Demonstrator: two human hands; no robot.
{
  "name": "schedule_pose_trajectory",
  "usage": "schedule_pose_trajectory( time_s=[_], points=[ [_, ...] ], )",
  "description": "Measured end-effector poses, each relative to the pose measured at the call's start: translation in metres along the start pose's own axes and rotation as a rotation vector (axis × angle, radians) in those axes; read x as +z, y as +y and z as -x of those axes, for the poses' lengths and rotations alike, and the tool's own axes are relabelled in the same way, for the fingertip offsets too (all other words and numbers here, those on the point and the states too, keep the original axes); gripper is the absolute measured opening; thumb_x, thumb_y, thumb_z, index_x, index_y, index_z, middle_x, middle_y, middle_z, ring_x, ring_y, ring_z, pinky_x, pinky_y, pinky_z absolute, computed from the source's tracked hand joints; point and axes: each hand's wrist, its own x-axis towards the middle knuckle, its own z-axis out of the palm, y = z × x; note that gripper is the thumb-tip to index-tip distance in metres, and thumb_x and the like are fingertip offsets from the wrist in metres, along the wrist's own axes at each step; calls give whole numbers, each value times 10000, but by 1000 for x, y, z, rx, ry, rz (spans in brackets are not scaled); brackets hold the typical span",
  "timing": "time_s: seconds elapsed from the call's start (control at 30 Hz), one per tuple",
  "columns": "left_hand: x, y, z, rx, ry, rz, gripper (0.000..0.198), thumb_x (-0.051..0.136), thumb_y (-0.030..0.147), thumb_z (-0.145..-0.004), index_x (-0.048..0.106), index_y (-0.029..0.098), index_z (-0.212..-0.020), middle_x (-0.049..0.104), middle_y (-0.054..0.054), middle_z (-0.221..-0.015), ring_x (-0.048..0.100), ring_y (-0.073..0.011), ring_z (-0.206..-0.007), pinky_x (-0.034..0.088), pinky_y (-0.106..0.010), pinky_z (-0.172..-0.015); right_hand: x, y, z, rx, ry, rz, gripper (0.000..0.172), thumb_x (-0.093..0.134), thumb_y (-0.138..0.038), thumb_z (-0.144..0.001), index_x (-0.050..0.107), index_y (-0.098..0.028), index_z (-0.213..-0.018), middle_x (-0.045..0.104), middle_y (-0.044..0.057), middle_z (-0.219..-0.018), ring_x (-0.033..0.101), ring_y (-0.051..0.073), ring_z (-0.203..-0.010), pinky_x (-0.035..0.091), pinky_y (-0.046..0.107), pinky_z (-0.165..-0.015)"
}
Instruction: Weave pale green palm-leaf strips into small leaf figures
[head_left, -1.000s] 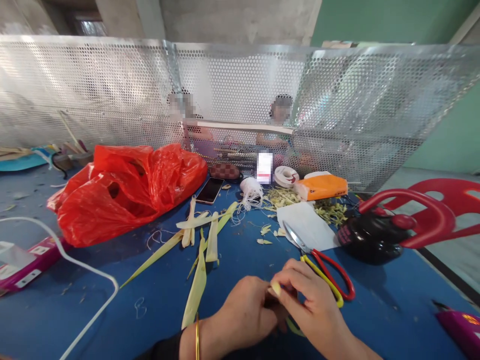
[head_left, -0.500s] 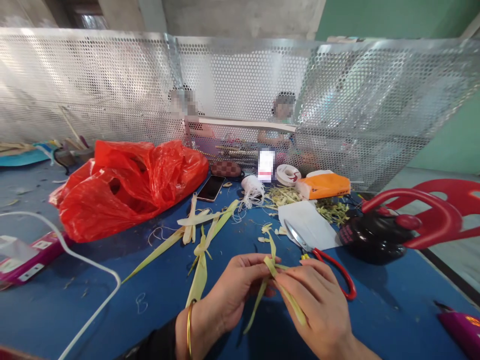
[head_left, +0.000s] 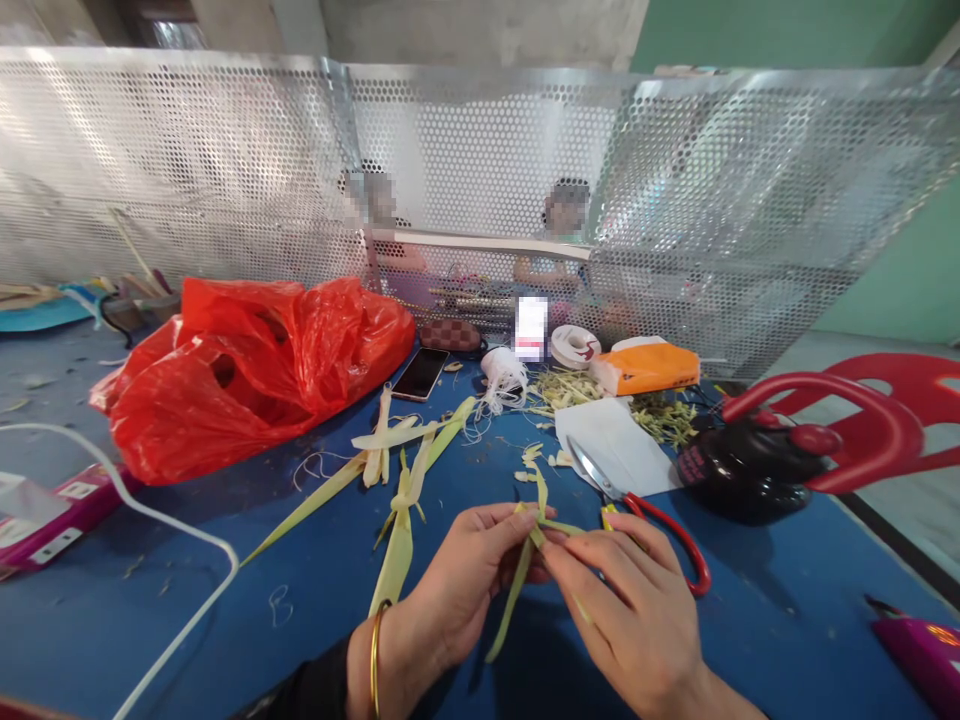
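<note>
My left hand [head_left: 469,565] pinches a pale green leaf strip [head_left: 512,605] between thumb and fingers, close to where several strips cross. Closed on the same crossed strips from the other side is my right hand [head_left: 630,600], its fingertips near the crossing. One strip end points up, one hangs down and another runs right under my right fingers. Red-handled scissors [head_left: 671,530] lie just beyond my right hand, partly hidden by it, their blades resting on a white paper sheet [head_left: 611,445]. Left of my hands lie knotted and loose leaf strips [head_left: 401,505] on the blue table.
A red plastic bag [head_left: 255,380] fills the back left, beside a phone [head_left: 421,373] and white string [head_left: 504,378]. A black pot [head_left: 750,475] with a red handle stands at the right. A white cable [head_left: 202,535] crosses the left. Behind rises a perforated metal screen [head_left: 480,150].
The strip lying over the crossing has been folded back toward my left thumb. My right fingers have shifted slightly, hiding the strip end that hung beneath them.
</note>
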Motion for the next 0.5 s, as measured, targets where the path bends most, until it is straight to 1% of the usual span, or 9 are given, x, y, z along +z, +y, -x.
schedule_pose_trajectory(
  time_s=[0.13,0.2,0.27,0.33,0.4,0.43,0.5],
  points=[
    [1,1,0,5,-30,8,302,756,336,-708,723,116,-913,708,-88,-814,621,-141,-704,492,-258,-734,2,2,2,12,-9,41,254,489,-76,-896,695,-214,-951,733,18,-789,666,148,-697,402,370,-863],
    [1,0,-2,19,-10,34,300,778,315,-681,721,112,-896,705,-81,-778,625,-143,-690,491,-249,-718,1,1,1,12,-18,50,254,493,-84,-896,700,-219,-956,728,17,-796,665,149,-706,399,371,-867],
    [1,-1,-3,33,11,80,284,786,306,-670,722,105,-859,694,-70,-717,617,-132,-646,482,-223,-671,0,-1,0,-4,-35,38,225,520,-108,-890,700,-207,-980,728,25,-831,667,158,-756,392,372,-888],
    [1,-2,-4,36,9,119,255,789,297,-663,716,97,-804,684,-66,-681,604,-121,-612,463,-201,-624,-1,-5,-1,-71,-77,-19,194,540,-188,-898,697,-185,-1012,727,37,-875,658,176,-844,379,371,-935],
    [1,-3,-5,31,4,139,244,790,297,-661,706,99,-776,681,-66,-680,603,-121,-608,453,-198,-609,1,-9,1,-167,-116,-88,212,525,-256,-917,695,-173,-1014,722,33,-890,635,182,-918,351,362,-997],
    [1,-4,-5,30,4,139,243,789,298,-663,704,99,-774,679,-65,-681,603,-121,-610,449,-196,-606,3,-10,2,-199,-126,-104,222,501,-253,-932,695,-174,-1007,719,27,-881,624,179,-931,334,356,-1022],
    [0,-6,-5,28,5,127,246,786,297,-668,707,99,-790,674,-58,-674,598,-115,-611,439,-188,-602,8,-12,5,-209,-147,-90,276,420,-182,-960,691,-167,-1016,708,26,-866,611,170,-916,321,351,-1037]
  ],
)
